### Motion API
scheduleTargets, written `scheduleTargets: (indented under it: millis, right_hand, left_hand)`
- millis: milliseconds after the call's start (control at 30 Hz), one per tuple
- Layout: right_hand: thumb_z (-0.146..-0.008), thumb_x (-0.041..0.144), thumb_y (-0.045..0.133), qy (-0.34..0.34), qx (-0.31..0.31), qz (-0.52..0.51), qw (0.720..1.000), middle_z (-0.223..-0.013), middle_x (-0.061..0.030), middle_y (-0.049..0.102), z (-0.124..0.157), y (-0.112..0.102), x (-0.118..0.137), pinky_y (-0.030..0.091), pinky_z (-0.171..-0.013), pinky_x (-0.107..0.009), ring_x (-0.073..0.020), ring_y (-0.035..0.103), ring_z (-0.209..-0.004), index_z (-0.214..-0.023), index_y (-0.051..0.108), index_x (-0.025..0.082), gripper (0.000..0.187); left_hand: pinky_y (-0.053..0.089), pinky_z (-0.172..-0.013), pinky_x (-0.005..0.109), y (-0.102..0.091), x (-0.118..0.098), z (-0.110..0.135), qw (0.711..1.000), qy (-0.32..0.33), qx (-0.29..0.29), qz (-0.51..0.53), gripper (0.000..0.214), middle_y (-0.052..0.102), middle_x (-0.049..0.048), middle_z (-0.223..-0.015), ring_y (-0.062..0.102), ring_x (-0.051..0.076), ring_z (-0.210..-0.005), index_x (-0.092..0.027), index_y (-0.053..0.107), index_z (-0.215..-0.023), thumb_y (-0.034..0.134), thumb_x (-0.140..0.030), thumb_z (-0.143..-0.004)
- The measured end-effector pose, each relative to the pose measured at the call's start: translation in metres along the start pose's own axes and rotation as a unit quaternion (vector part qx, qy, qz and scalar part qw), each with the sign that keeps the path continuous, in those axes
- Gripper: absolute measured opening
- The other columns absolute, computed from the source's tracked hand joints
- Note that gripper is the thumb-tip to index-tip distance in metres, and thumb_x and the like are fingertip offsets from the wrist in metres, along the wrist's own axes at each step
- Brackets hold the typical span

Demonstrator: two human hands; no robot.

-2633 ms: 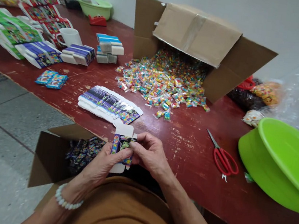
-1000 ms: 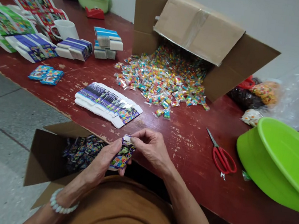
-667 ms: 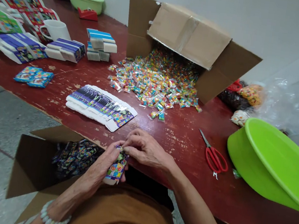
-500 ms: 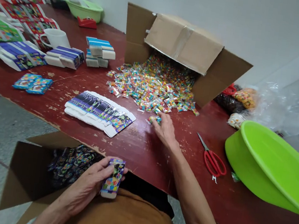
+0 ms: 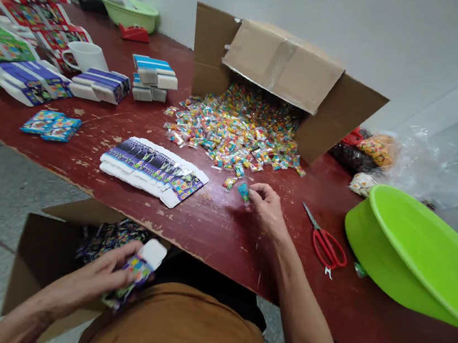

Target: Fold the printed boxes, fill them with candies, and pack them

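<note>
My left hand (image 5: 107, 276) is closed around a small purple printed carton (image 5: 134, 272), its white end flap sticking out at the top right, over the edge of the open floor box. Between the thumb and fingers of my right hand (image 5: 267, 207) is a small clear candy packet (image 5: 244, 191) with blue and green pieces, just above the table. A single loose packet (image 5: 228, 183) lies on the table beside it. Behind it spreads a heap of candy packets (image 5: 233, 135), spilling from a tipped cardboard box (image 5: 285, 66). To the left lies an overlapping row of flat purple cartons (image 5: 149, 169).
Red-handled scissors (image 5: 328, 248) and a green basin (image 5: 407, 257) are on the right. An open floor box (image 5: 42, 259) holds dark wrapped pieces. Stacked cartons (image 5: 29, 83), a white mug (image 5: 86, 57) and blue packs (image 5: 51, 125) stand on the left.
My right hand has drawn back slightly from the heap with a candy packet, leaving another on the table. My left hand has moved left and turned the carton, so its white flap now points up.
</note>
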State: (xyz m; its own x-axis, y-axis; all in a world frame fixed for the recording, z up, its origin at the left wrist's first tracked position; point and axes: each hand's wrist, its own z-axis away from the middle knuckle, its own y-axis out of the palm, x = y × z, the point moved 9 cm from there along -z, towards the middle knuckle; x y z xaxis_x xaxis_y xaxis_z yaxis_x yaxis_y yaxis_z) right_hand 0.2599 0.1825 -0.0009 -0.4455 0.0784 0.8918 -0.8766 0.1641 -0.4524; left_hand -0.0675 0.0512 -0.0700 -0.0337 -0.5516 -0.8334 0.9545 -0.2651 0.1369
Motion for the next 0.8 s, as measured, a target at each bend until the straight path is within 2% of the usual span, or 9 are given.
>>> scheduleTargets:
  millis: [100,167,267,400,500,600,633,700,800]
  right_hand:
    - [-0.089,0.036,0.058,-0.087,0.145,-0.102,0.98,-0.085,-0.0001,0.062,0.041,0.037,0.043,0.046,-0.063,-0.026,-0.0131,0.056,-0.069,-0.1,0.06,0.021,0.019]
    - [-0.091,0.026,0.057,-0.165,0.216,-0.091,0.958,-0.088,-0.0008,0.063,0.069,0.056,0.072,0.047,-0.07,-0.027,-0.0137,0.057,-0.075,-0.101,0.06,0.022,0.011]
    - [-0.093,0.017,0.054,-0.251,0.279,-0.008,0.927,-0.091,-0.0023,0.066,0.097,0.077,0.098,0.047,-0.076,-0.03,-0.0155,0.058,-0.081,-0.098,0.06,0.022,0.009]
    - [-0.091,0.013,0.055,-0.283,0.333,0.0,0.9,-0.09,-0.0027,0.067,0.11,0.092,0.11,0.049,-0.076,-0.031,-0.0163,0.06,-0.08,-0.096,0.06,0.022,0.012]
    - [-0.093,0.02,0.056,-0.213,0.297,-0.12,0.923,-0.096,-0.0026,0.069,0.095,0.084,0.102,0.051,-0.082,-0.032,-0.0159,0.063,-0.086,-0.102,0.061,0.024,0.011]
    - [-0.088,0.028,0.067,-0.083,0.22,-0.244,0.941,-0.1,-0.0019,0.069,0.077,0.073,0.074,0.051,-0.085,-0.031,-0.0153,0.064,-0.091,-0.103,0.062,0.024,0.016]
    - [-0.084,0.03,0.072,-0.041,0.218,-0.27,0.937,-0.098,-0.0016,0.069,0.077,0.075,0.064,0.051,-0.082,-0.03,-0.0151,0.064,-0.089,-0.103,0.062,0.023,0.023]
    - [-0.074,0.033,0.082,0.036,0.257,-0.313,0.914,-0.095,-0.0008,0.068,0.084,0.089,0.049,0.052,-0.076,-0.028,-0.0146,0.064,-0.083,-0.105,0.062,0.023,0.038]
    - [-0.068,0.038,0.088,0.089,0.324,-0.347,0.876,-0.091,0.0005,0.067,0.103,0.112,0.042,0.052,-0.068,-0.026,-0.0132,0.063,-0.073,-0.107,0.061,0.023,0.05]
  left_hand:
    - [0.049,-0.061,0.025,0.035,-0.018,-0.004,0.999,0.009,0.047,0.023,0.034,0.075,0.0065,-0.087,0.067,0.019,-0.067,-0.023,0.064,-0.106,0.076,-0.042,-0.08]
    - [0.051,-0.064,0.025,0.056,-0.029,-0.006,0.996,0.022,0.081,0.025,0.032,0.074,0.0049,-0.085,0.068,0.018,-0.069,-0.023,0.06,-0.109,0.073,-0.038,-0.083]
    - [0.051,-0.059,0.024,0.079,-0.042,-0.005,0.992,0.046,0.114,0.025,0.022,0.071,0.0022,-0.084,0.064,0.014,-0.062,-0.022,0.061,-0.102,0.069,-0.032,-0.085]
    - [0.049,-0.052,0.022,0.089,-0.05,-0.006,0.992,0.069,0.104,0.022,0.027,0.069,0.0,-0.079,0.06,0.014,-0.057,-0.022,0.06,-0.104,0.068,-0.022,-0.079]
    - [0.048,-0.051,0.023,0.087,-0.051,-0.009,0.992,0.073,0.081,0.066,0.028,0.07,0.0007,-0.075,0.062,0.015,-0.053,-0.021,0.06,-0.105,0.069,-0.029,-0.079]
    - [0.05,-0.051,0.027,0.081,-0.046,-0.011,0.985,0.042,0.055,0.158,0.042,0.072,0.0068,-0.073,0.064,0.018,-0.05,-0.017,0.062,-0.099,0.063,-0.056,-0.083]
    - [0.051,-0.05,0.027,0.079,-0.043,-0.012,0.982,0.03,0.044,0.179,0.048,0.073,0.0084,-0.072,0.065,0.018,-0.05,-0.015,0.064,-0.096,0.062,-0.061,-0.082]
    - [0.052,-0.05,0.028,0.077,-0.039,-0.013,0.98,0.023,0.02,0.199,0.051,0.072,0.009,-0.068,0.065,0.019,-0.05,-0.014,0.066,-0.091,0.064,-0.063,-0.079]
    - [0.052,-0.047,0.026,0.076,-0.045,-0.014,0.979,0.071,-0.006,0.189,0.042,0.071,0.0048,-0.066,0.063,0.017,-0.051,-0.016,0.065,-0.089,0.071,-0.055,-0.078]
